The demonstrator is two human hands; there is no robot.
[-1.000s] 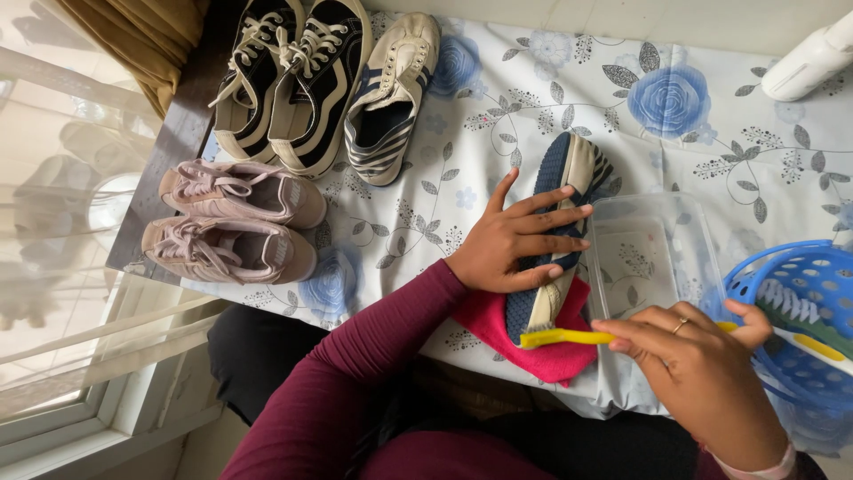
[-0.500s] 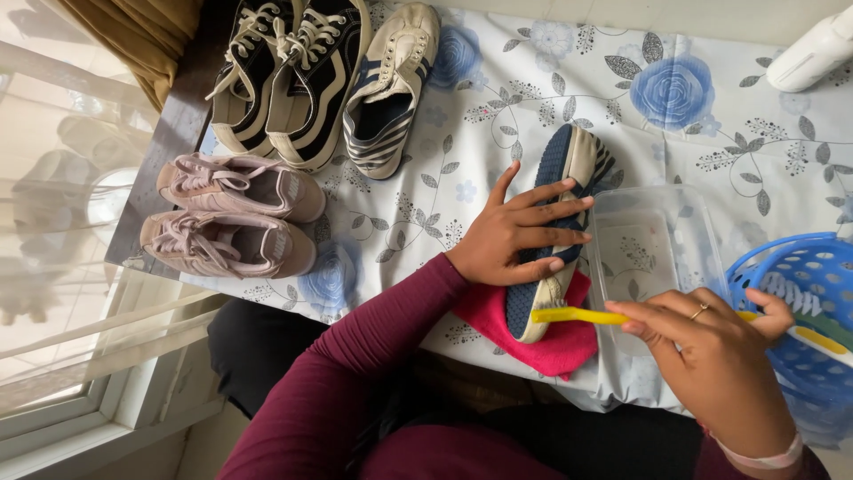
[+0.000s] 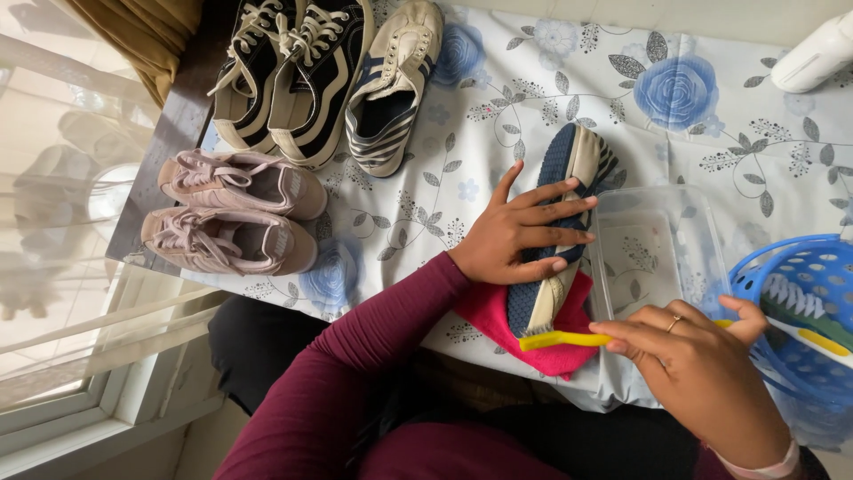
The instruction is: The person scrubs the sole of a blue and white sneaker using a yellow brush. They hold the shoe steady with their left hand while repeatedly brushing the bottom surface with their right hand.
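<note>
My left hand (image 3: 520, 233) lies flat with spread fingers on a blue-soled sneaker (image 3: 569, 169), which is turned on its side over a pink cloth (image 3: 498, 311). My right hand (image 3: 693, 364) grips a yellow toothbrush (image 3: 560, 340), whose head sits at the sneaker's heel end, near the table's front edge. A ring shows on one finger of that hand.
A clear plastic tub (image 3: 657, 249) sits just right of the sneaker. A blue basket (image 3: 804, 276) with brushes is at far right. Pink sneakers (image 3: 235, 209), black-and-white sneakers (image 3: 284, 71) and a striped shoe (image 3: 391, 80) rest on the floral tablecloth (image 3: 711, 107). A white bottle (image 3: 813, 53) lies top right.
My right hand with the yellow toothbrush has shifted slightly along the sneaker's heel end. The left hand stays pressed on the sneaker.
</note>
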